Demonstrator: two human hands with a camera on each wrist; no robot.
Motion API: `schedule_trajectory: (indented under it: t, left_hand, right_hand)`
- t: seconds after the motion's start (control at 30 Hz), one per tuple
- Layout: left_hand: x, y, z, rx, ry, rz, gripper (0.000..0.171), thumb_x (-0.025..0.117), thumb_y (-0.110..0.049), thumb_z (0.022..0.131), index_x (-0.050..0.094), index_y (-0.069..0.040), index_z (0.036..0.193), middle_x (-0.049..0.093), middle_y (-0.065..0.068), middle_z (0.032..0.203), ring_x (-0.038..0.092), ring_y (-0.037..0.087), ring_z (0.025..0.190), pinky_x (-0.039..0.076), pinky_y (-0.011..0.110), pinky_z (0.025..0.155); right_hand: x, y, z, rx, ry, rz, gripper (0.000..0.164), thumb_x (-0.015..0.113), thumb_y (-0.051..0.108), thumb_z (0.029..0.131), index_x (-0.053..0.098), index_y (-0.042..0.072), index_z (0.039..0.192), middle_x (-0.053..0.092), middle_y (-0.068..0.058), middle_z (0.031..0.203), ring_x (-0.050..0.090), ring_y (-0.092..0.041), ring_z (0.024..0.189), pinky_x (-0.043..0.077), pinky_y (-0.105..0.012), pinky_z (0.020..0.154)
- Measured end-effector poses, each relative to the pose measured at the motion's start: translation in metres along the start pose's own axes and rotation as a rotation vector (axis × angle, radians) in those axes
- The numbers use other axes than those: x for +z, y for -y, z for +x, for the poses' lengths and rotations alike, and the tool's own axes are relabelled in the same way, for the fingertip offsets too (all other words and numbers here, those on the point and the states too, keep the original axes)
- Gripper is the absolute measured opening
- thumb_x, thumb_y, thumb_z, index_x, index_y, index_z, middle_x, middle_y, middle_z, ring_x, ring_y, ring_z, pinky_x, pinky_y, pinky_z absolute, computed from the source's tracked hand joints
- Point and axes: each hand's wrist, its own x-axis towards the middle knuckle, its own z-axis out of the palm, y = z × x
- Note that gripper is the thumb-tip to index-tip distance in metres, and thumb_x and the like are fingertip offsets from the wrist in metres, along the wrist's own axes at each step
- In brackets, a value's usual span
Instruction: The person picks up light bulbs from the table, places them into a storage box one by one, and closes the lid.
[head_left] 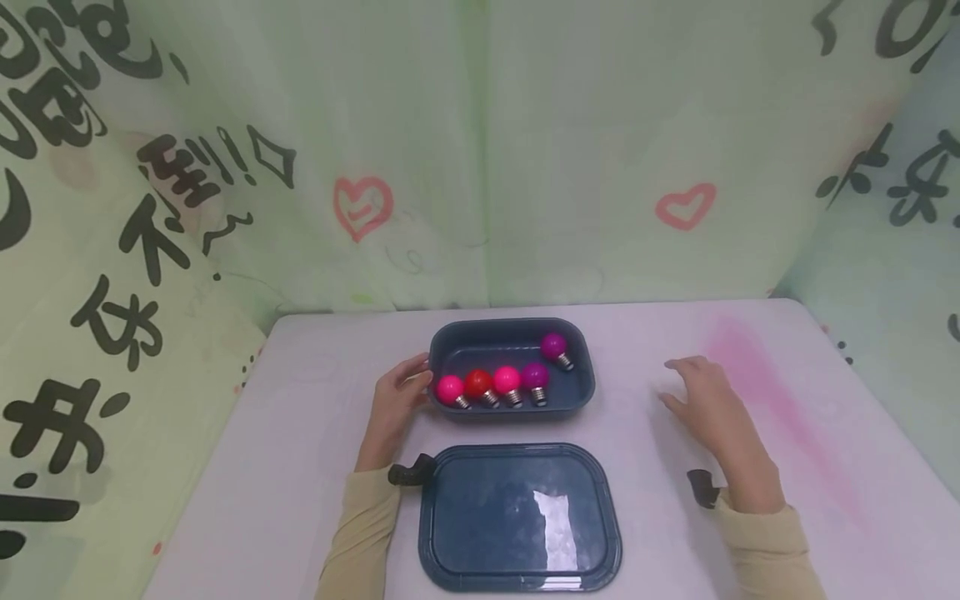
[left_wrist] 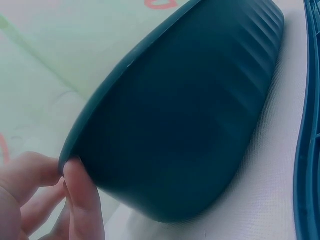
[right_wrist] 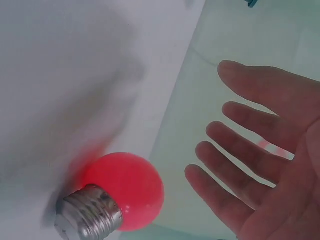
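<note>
A dark blue plastic box [head_left: 480,335] stands at the far middle of the table. My left hand [head_left: 395,408] pinches its left rim; in the left wrist view the thumb and fingers [left_wrist: 82,200] meet at the box's edge. Inside lie several light bulbs: a pink bulb [head_left: 450,389], a red bulb [head_left: 478,383], another pink bulb [head_left: 507,380] and a purple bulb [head_left: 535,376] line the front, with another purple bulb [head_left: 553,347] at the back right. My right hand [head_left: 708,404] hovers right of the box, fingers spread. A pinkish-red bulb [right_wrist: 125,192] lies near it in the right wrist view.
A dark blue lid [head_left: 517,517] lies flat on the white table [head_left: 247,500], just in front of the box. A pink patch [head_left: 780,408] streaks the table's right side. Pale green curtains [head_left: 525,150] with writing and hearts hang behind and at both sides.
</note>
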Motion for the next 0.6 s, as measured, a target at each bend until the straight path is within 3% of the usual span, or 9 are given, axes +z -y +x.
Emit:
schedule_trajectory:
  t: [0.6]
  left_hand:
    - [0.001, 0.001, -0.002, 0.028, -0.016, 0.012, 0.038, 0.065, -0.012, 0.094, 0.062, -0.007, 0.132, 0.062, 0.017, 0.127, 0.067, 0.015, 0.094, 0.057, 0.024, 0.074]
  right_hand:
    - [-0.012, -0.025, -0.01, 0.174, 0.165, -0.032, 0.047, 0.064, 0.012, 0.088, 0.051, -0.015, 0.124, 0.047, -0.038, 0.123, 0.039, -0.057, 0.114, 0.04, -0.069, 0.09]
